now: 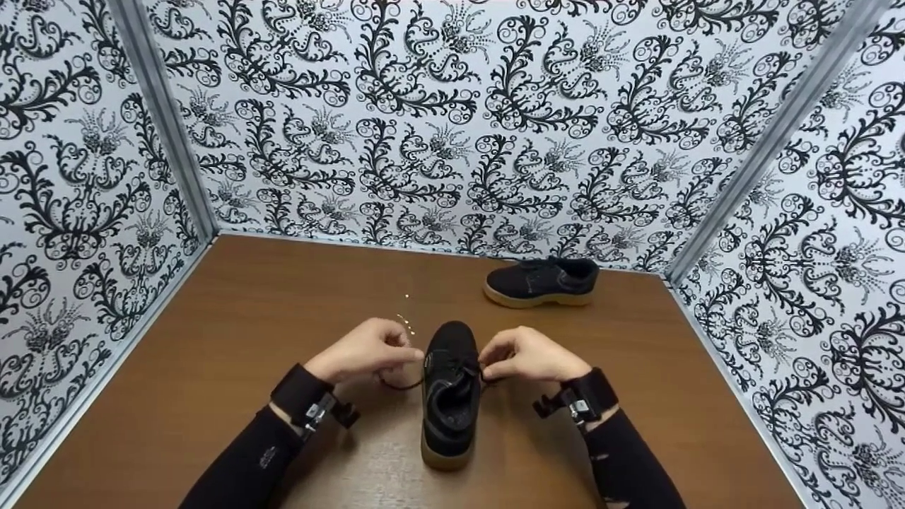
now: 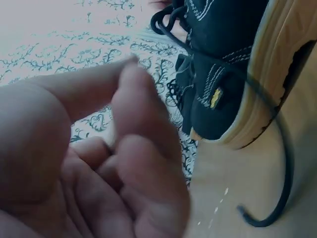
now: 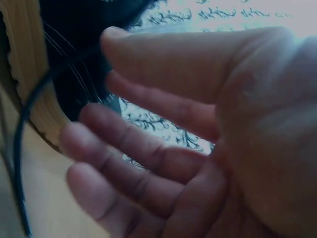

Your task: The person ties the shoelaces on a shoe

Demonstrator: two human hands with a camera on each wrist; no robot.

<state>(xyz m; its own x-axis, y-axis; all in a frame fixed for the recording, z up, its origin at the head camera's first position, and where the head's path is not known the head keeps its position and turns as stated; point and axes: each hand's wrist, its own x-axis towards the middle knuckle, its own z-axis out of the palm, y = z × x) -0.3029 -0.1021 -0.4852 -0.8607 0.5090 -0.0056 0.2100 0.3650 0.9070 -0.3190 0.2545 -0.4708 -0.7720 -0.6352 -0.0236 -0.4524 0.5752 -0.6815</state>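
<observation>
A black lace-up shoe [image 1: 451, 343] with a tan sole stands on the table, toe pointing away from me. My left hand [image 1: 371, 350] is at its left side, fingers bent and thumb and forefinger tips close together with no lace showing between them. Beside that hand, a dark shoelace [image 2: 287, 163] runs down over the sole, its end free. At the shoe's right side is my right hand [image 1: 534, 357], fingers loosely bent; the right wrist view shows its thumb and forefinger apart. Another lace [image 3: 21, 144] hangs past the sole there, passing behind the thumb tip.
A second black shoe [image 1: 541, 281] lies farther back on the right, side-on, near the rear wall. The brown wooden table [image 1: 283, 283] is bordered by patterned panels [image 1: 438, 141] at the back and both sides. Small bright specks show left of the nearer shoe's toe.
</observation>
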